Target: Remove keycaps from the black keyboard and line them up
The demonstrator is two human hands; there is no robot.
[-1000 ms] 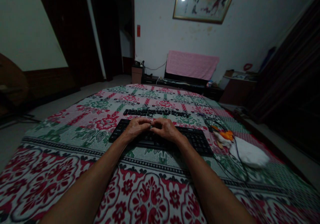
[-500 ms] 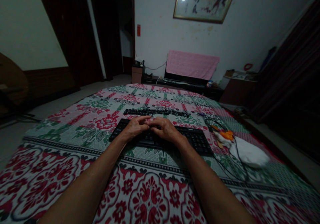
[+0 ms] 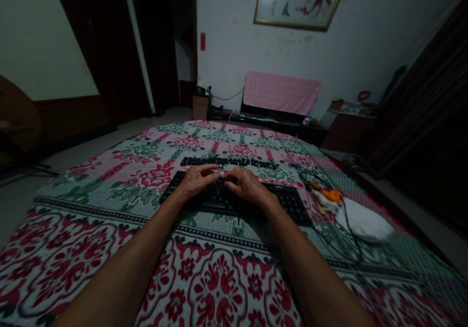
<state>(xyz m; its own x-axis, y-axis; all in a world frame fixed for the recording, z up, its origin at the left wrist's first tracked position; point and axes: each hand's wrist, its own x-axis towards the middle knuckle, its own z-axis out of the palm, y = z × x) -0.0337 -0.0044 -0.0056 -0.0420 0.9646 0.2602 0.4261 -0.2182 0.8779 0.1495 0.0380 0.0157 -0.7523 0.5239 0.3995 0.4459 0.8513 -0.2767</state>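
Note:
A black computer keyboard (image 3: 288, 201) lies on the patterned cloth in front of me. My left hand (image 3: 197, 181) is over its left-middle part, palm down, with the index finger and thumb stretched out and apart. Across the middle keys, my right hand (image 3: 245, 185) has bent fingers, and a gap shows between its thumb and index finger. Nothing can be made out in either hand. Just beyond the keyboard runs a row of small black pieces (image 3: 248, 162) that look like loose keycaps. The hands hide part of the keys.
Right of the keyboard, a white bundle (image 3: 365, 220) and an orange item (image 3: 332, 195) lie among dark cables (image 3: 349, 229). The flowered cloth (image 3: 219, 288) covers the broad surface. Beyond its far edge stands a low cabinet with a pink towel (image 3: 281, 92) draped over a dark screen.
My hands have drawn slightly apart, so a gap with keys shows between their fingertips, which were together before. The keyboard and the row of pieces look unmoved.

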